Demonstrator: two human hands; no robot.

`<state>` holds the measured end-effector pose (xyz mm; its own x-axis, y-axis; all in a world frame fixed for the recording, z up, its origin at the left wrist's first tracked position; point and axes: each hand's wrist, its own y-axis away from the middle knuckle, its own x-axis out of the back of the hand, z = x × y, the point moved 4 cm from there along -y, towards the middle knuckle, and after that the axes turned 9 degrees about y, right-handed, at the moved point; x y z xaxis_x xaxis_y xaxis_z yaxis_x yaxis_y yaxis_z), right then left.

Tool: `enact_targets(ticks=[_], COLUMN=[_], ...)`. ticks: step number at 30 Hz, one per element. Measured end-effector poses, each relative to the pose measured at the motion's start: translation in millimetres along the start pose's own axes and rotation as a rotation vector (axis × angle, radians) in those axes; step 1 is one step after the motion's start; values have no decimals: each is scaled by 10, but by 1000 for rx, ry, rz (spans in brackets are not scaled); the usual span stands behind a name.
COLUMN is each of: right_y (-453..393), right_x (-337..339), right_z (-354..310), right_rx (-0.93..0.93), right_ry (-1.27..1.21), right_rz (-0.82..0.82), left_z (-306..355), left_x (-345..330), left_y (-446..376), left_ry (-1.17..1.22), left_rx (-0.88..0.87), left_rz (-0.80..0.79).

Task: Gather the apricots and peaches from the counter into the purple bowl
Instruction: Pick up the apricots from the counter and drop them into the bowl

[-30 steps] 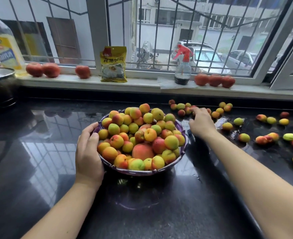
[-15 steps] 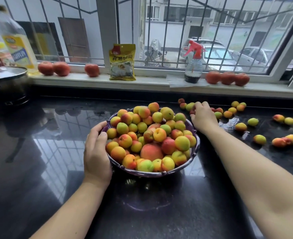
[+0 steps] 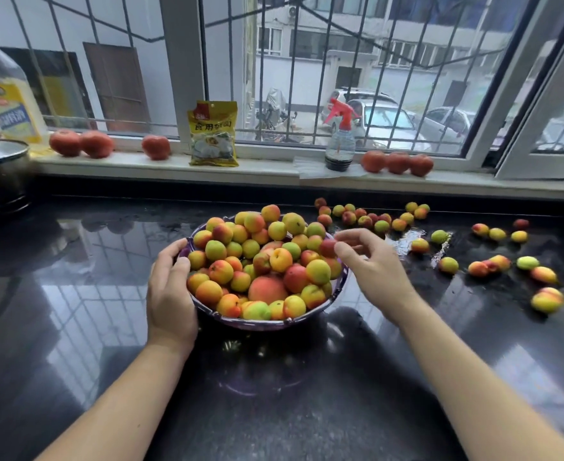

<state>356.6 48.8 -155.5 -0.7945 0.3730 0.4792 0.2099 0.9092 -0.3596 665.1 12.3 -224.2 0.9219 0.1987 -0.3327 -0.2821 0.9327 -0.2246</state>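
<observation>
Apricots and peaches: most heaped in the purple bowl (image 3: 267, 322) at frame centre, the rest (image 3: 367, 219) scattered on the wet black counter (image 3: 74, 294) at centre right. We judge them light, round, soft-skinned, easily bruised, likely slick where wet; best taken around the middle with fingertips. Right hand (image 3: 370, 264) pinches one small red apricot (image 3: 327, 248) at the bowl's right rim. Left hand (image 3: 169, 287) lies open, cupping the left rim. Tomatoes (image 3: 81, 144) on the sill behind.
</observation>
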Motion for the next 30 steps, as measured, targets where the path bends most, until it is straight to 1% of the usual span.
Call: enact_targets(ticks=[2,4,6,8,10,13,14,16,17,18,20,21,23,24,25,28,30], right_y=[16,6,1,-20,-96,-377,-520,-822,-989,-1170,-1506,-1639,-1798,-1825,-1819,-1738,-1687], right_x=[-28,-80,-100,-99,-116,-153,-158,-151,-147,-151,-202,-261,-422,-493,-543,-619,-594], right_z=[263,483,587,627,663,655,632,566,552,570,702,804,1017,1090,1115,1067,984], right_rx=[-126,-269,-324,-356,-398,-471,-473,-421,-365,-295,-175,-146,-98,-62,-17,112,140], right_ry=[-111,-277,-396,-453,-470,-455,-426,-377,-320,-186,279,505,795,877,915,956,943], right_rz=[72,32,14,39,61,48,44,62,82,92,63,28,-83,-122,-127,-78,-72], left_z=[-6,-2,4,4,12,6,3,8,8,13,25,28,30,36,36,38,33], left_x=[5,5,3,4,-1,0,-1,-5,-5,-7,-15,-15,-16,-18,-17,-18,-11], left_y=[-4,-2,9,10,18,18,13,15,19,25,35,39,43,48,46,44,36], left_ry=[7,4,4,9,7,4,5,5,5,4,-1,-3,-6,-7,-9,-18,-17], left_rx=[5,9,10,13,7,2,-1,-9,-14,-20,-23,-25,-27,-30,-33,-37,-41], left_rz=[5,6,5,4,6,10,11,17,19,19,19,17,19,20,20,18,24])
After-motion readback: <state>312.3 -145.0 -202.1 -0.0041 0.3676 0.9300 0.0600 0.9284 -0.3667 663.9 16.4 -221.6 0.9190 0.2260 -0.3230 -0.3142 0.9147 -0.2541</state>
